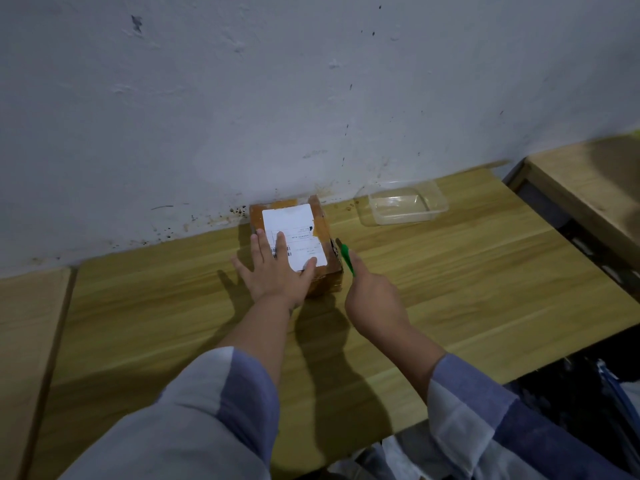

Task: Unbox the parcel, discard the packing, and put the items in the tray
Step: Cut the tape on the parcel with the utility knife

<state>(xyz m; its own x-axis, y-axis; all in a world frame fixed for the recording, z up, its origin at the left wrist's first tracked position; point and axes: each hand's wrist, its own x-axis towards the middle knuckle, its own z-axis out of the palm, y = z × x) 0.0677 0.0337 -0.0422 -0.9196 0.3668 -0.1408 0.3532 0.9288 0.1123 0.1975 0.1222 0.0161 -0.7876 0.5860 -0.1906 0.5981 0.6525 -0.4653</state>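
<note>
A small brown cardboard parcel [322, 223] with a white shipping label on top stands on the wooden table, close to the wall. My left hand [273, 271] lies flat on its top with the fingers spread, pressing on the near part of the label. My right hand [374, 299] is closed around a thin green cutter [347, 259], whose tip touches the parcel's right side near the top edge. A clear plastic tray [403, 202], with nothing in it, sits to the right of the parcel by the wall.
The wooden table [467, 271] ends at a gap on the right, beyond which a second wooden surface [585, 188] stands. Another tabletop [24, 341] adjoins on the left. A stained white wall runs directly behind the parcel.
</note>
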